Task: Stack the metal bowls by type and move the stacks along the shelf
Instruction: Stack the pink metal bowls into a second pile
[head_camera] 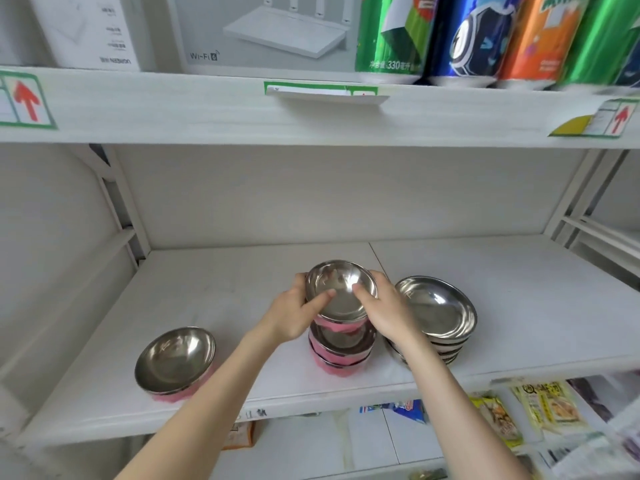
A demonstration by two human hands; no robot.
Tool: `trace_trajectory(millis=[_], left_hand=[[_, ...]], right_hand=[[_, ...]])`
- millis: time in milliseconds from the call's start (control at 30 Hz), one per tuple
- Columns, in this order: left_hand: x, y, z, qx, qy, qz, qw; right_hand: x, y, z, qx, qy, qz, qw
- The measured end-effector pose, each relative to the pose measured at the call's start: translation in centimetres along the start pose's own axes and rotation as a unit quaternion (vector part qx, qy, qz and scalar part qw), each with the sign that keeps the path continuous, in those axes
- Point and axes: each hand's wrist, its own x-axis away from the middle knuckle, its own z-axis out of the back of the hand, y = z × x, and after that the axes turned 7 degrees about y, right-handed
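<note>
Near the middle of the white shelf board, toward its front edge, both hands hold one pink-based steel bowl tilted toward the camera, just above a stack of pink-based bowls. The left hand clasps the bowl's left rim, thumb lying inside the hollow and fingers curled behind the wall. The right hand grips the right rim the same way, thumb tip pressed on the inner surface. Whether the held bowl's base already touches the bowl beneath cannot be told; the pink bottom sits right at the stack's top rim. Just beside this stack on the right, touching or nearly touching the right wrist, stands a stack of wider, shallower plain steel bowls, about five deep, with no pink on them. Toward the front left corner of the board, well apart from both stacks, a single pink-based bowl rests alone, leaning slightly forward. On the shelf above stand a router box and a row of drink cans. Below the board, packaged snacks lie on the next level.
</note>
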Motion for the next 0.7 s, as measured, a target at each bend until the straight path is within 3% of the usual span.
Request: trace_trajectory(millis=[200, 700], left_hand=[[1.2, -1.0, -0.8, -0.015, -0.013, 0.013, 1.0], [1.8, -2.2, -2.8, -0.11, -0.044, 0.035, 0.992]], right_hand=[[1.7, 1.1, -0.7, -0.047, -0.018, -0.037, 0.998], [3.1, 3.6, -1.6, 0.009, -0.068, -0.103, 0.992]])
